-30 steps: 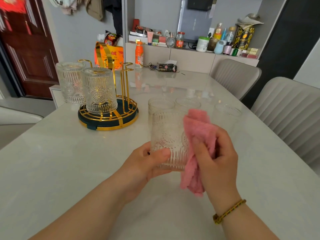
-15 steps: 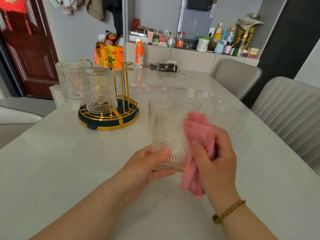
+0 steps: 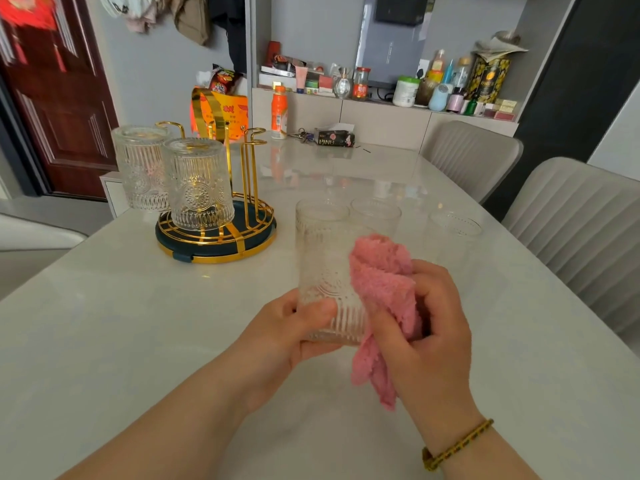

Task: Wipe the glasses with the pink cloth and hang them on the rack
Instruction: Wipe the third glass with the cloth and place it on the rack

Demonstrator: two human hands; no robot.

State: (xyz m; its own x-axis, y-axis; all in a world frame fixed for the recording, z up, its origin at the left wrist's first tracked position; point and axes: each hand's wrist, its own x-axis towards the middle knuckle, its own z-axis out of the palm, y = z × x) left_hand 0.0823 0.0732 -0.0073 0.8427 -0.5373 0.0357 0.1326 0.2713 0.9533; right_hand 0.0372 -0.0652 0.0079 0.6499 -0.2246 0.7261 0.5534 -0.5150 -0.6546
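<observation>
My left hand [image 3: 294, 327] grips the base of a clear embossed glass [image 3: 325, 271], held upright above the table. My right hand [image 3: 426, 327] holds the pink cloth [image 3: 381, 282] bunched against the glass's right side; a tail of cloth hangs down below the hand. Three more glasses stand on the table behind: one [image 3: 320, 213] partly hidden by the held glass, one [image 3: 375, 214] and one [image 3: 452, 233] to the right. The gold rack [image 3: 242, 188] on its dark round base sits at the left with two glasses [image 3: 197, 183] [image 3: 138, 168] hung upside down on it.
The white marble table [image 3: 138, 341] stretches ahead. An orange bottle [image 3: 278, 112], keys and a dark tissue pack [image 3: 334, 137] lie at its far end. Grey chairs [image 3: 581, 230] stand along the right side. A cluttered shelf [image 3: 381, 98] runs behind.
The pink cloth has slid a little on the glass's right side under my right hand, and the glass has turned slightly in my left hand. The rack and other glasses stay put.
</observation>
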